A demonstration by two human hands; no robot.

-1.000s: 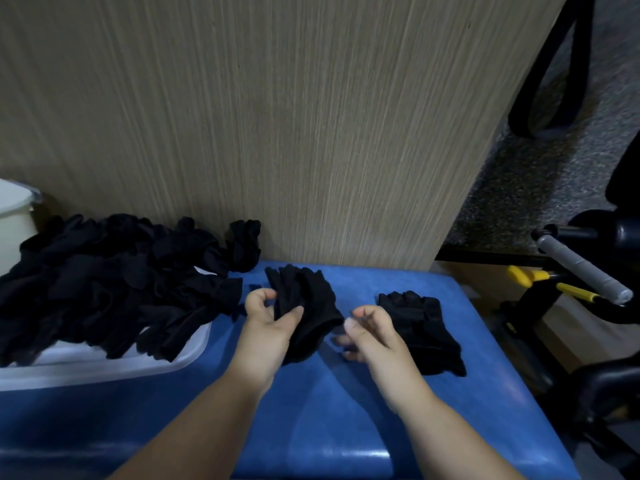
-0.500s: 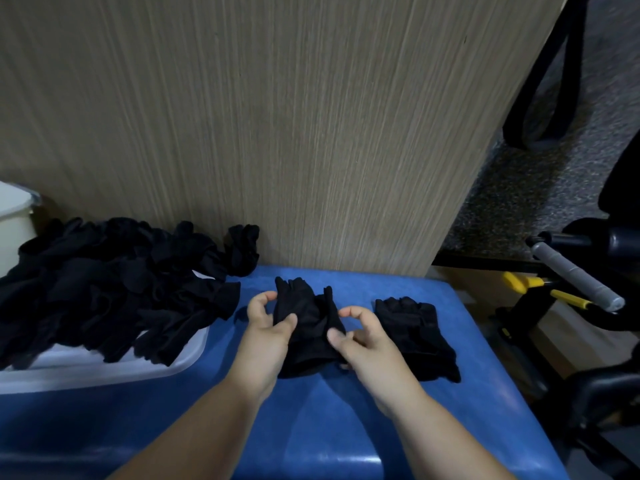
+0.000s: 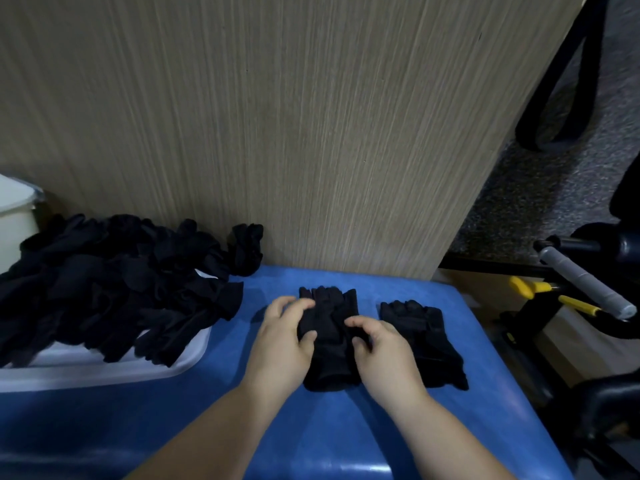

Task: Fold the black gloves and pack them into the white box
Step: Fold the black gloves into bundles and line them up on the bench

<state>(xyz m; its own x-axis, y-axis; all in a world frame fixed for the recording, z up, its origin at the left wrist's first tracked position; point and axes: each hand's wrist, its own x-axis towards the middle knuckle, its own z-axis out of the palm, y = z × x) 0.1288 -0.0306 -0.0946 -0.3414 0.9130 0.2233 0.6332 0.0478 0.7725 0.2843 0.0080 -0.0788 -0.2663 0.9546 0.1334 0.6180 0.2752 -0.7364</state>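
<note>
A black glove (image 3: 329,327) lies flat on the blue table (image 3: 346,427), fingers pointing away from me. My left hand (image 3: 280,341) grips its left edge, thumb on top. My right hand (image 3: 381,355) pinches its right side with curled fingers. A second black glove (image 3: 426,344) lies just to the right, flat, untouched. At the left, a heap of black gloves (image 3: 104,282) covers the shallow white box (image 3: 104,374) and hangs over its rim.
A wood-grain panel (image 3: 277,133) rises right behind the table. A white container (image 3: 14,220) stands at the far left. Past the table's right edge are a black frame with a grey handle (image 3: 585,282) and yellow parts (image 3: 530,289).
Both hands have brought the glove down from mid-air onto the blue table and spread it flat. My right hand, apart from it a second ago, now holds its right side.
</note>
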